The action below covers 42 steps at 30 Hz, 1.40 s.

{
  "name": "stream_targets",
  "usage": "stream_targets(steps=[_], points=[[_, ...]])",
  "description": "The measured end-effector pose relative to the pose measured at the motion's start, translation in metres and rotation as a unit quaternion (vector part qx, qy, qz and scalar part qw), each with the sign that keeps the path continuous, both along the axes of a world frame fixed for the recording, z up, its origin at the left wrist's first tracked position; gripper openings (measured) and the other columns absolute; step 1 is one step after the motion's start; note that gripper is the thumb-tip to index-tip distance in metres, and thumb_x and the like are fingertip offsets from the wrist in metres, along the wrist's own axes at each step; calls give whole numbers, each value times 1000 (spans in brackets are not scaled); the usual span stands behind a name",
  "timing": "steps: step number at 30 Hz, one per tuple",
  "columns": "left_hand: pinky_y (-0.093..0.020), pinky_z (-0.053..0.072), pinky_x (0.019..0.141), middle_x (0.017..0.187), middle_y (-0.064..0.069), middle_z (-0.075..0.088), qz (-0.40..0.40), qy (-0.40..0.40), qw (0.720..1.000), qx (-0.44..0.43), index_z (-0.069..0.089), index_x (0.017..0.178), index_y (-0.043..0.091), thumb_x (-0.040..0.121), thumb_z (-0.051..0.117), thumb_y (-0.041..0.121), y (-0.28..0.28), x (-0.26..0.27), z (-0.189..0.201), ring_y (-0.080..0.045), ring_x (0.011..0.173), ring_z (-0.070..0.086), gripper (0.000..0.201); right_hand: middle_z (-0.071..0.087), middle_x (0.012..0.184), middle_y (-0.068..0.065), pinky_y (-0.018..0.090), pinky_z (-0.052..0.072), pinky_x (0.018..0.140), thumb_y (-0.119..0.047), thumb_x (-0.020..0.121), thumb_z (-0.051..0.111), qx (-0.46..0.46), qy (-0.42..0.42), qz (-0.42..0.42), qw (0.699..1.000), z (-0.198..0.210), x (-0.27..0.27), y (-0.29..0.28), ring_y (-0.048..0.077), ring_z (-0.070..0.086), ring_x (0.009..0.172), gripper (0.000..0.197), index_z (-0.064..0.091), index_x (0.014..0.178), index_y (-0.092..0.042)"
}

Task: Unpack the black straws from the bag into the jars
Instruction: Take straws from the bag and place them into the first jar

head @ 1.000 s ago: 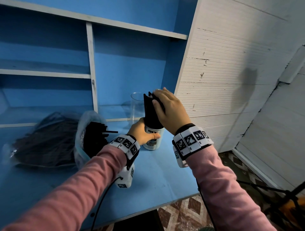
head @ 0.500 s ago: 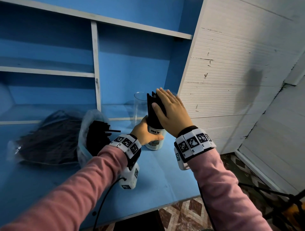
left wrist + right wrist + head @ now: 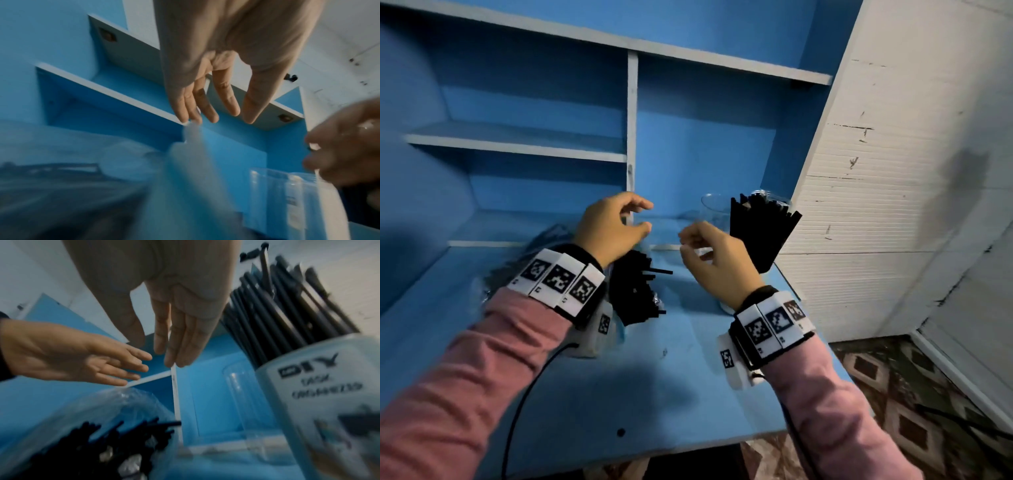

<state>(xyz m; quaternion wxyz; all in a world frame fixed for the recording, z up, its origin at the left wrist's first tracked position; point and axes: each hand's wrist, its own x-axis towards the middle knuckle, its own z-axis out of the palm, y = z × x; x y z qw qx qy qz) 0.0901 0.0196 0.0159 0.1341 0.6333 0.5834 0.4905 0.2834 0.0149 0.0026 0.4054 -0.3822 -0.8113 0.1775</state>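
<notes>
A white-labelled jar (image 3: pixel 725 306) packed with black straws (image 3: pixel 760 236) stands at the table's right edge; it is also in the right wrist view (image 3: pixel 320 386). Behind it is an empty clear jar (image 3: pixel 714 205). A clear plastic bag (image 3: pixel 115 404) of black straws (image 3: pixel 633 291) lies left of the jars. My left hand (image 3: pixel 643 216) hovers above the bag's mouth with loosely bent fingers, holding nothing. My right hand (image 3: pixel 688 243) hangs between bag and filled jar, also holding nothing. The wrist views show both hands (image 3: pixel 218 116) (image 3: pixel 158 352) with straight, spread fingers.
The blue table (image 3: pixel 619 383) sits inside blue shelving with a white upright divider (image 3: pixel 632 137). A white panelled wall (image 3: pixel 893 205) stands just right of the jars. The table's front edge (image 3: pixel 688 448) is near my wrists, with patterned floor below.
Both hands have let go of the filled jar and moved left and up toward the bag. The straws in that jar now fan out freely.
</notes>
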Motion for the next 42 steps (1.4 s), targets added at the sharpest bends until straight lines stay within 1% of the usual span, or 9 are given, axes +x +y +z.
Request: stream_targets(steps=[5, 8, 11, 19, 24, 26, 30, 35, 42], points=[[-36, 48, 94, 100, -3, 60, 14, 1, 999, -48, 68, 102, 22, 78, 74, 7, -1, -29, -19, -25, 102, 60, 29, 64, 118, 8, 30, 44, 96, -24, 90, 63, -115, -119, 11, 986, -18, -28, 26, 19, 58, 112, 35, 58, 124, -15], [-39, 51, 91, 91, 7, 60, -1, -2, 998, -69, 64, 90, 40, 77, 73, 6, 0, -37, -32, -21, 87, 61, 38, 65, 113, 8, 29, 46, 92, -24, 89, 65, -132, -147, 6, 980, -23, -43, 40, 21, 62, 101, 32, 61, 121, -21], [-39, 52, 92, 96, 4, 70, -18, -8, 997, -69, 66, 81, 47, 77, 71, 4, 3, -41, -40, -19, 91, 65, 44, 68, 104, 9, 33, 50, 87, -16, 86, 68, -150, -161, 21, 975, -28, -60, 50, 22, 63, 88, 31, 64, 116, -21], [-37, 49, 99, 108, -4, 72, 4, -52, 996, -78, 72, 108, 13, 84, 68, 3, 4, -49, -48, -20, 103, 66, 26, 68, 78, 5, 41, 57, 79, -7, 80, 71, -180, -96, 16, 979, -36, -72, 62, 25, 66, 74, 18, 71, 86, -24], [-37, 47, 102, 107, 0, 70, 8, -86, 995, -59, 71, 108, 15, 83, 69, 3, 1, -50, -48, -16, 104, 65, 28, 64, 85, 0, 33, 53, 75, -23, 84, 69, -184, -75, 15, 980, -32, -59, 64, 17, 60, 71, 8, 66, 90, -28], [-36, 47, 102, 109, -2, 71, 11, -85, 995, -55, 70, 110, 14, 84, 69, 3, 0, -49, -46, -15, 105, 65, 29, 61, 88, -4, 33, 53, 78, -34, 81, 73, -198, -96, 41, 975, -35, -61, 61, 16, 60, 74, 19, 65, 97, -28], [-31, 46, 101, 111, -5, 70, 18, -81, 995, -52, 69, 114, 13, 85, 68, 3, -3, -48, -43, -15, 106, 64, 31, 61, 87, -5, 32, 54, 81, -20, 79, 76, -186, -113, 49, 975, -43, -72, 55, 14, 59, 75, 24, 69, 101, -23], [-20, 43, 97, 113, 0, 68, 16, -78, 995, -58, 68, 116, 11, 86, 68, 4, -7, -49, -41, -9, 106, 62, 32, 70, 77, -5, 14, 52, 63, -7, 83, 71, -213, -46, 40, 975, -34, -58, 56, 9, 59, 57, 18, 74, 98, -17], [-20, 43, 96, 114, -1, 69, 20, -78, 995, -60, 68, 116, 12, 86, 67, 4, -6, -48, -41, -9, 106, 62, 31, 71, 80, 1, 22, 54, 69, -1, 87, 64, -213, -14, 34, 976, -40, -44, 60, 13, 62, 58, 18, 72, 93, -16]])
